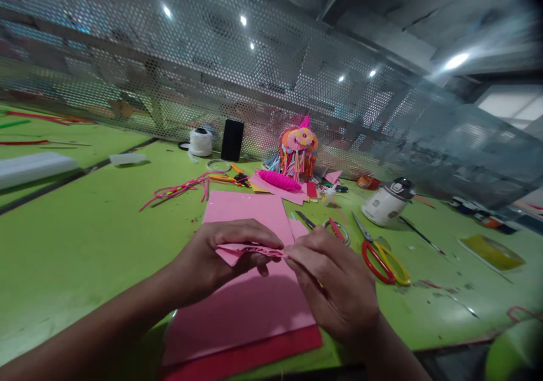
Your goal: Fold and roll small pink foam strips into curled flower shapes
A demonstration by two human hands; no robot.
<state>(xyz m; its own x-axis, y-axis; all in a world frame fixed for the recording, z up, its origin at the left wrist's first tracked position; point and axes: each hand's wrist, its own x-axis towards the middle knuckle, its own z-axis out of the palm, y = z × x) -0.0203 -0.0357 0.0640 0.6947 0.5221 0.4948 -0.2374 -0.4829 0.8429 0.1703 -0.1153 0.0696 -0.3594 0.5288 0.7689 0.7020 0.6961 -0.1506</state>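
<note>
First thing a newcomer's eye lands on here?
Probably the bright tasseled ornament, standing at the back of the green table in front of the perforated screen. Next, front and centre, the folded pink piece held between the left hand and right hand, above a large pink sheet. The scissors with one red and one yellow handle also stand out, right of the hands.

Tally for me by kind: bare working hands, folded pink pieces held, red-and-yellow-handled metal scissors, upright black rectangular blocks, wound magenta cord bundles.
Left hand and right hand, both bare: 2
Folded pink piece: 1
Metal scissors: 1
Black block: 1
Magenta bundle: 1
Total: 6
</note>
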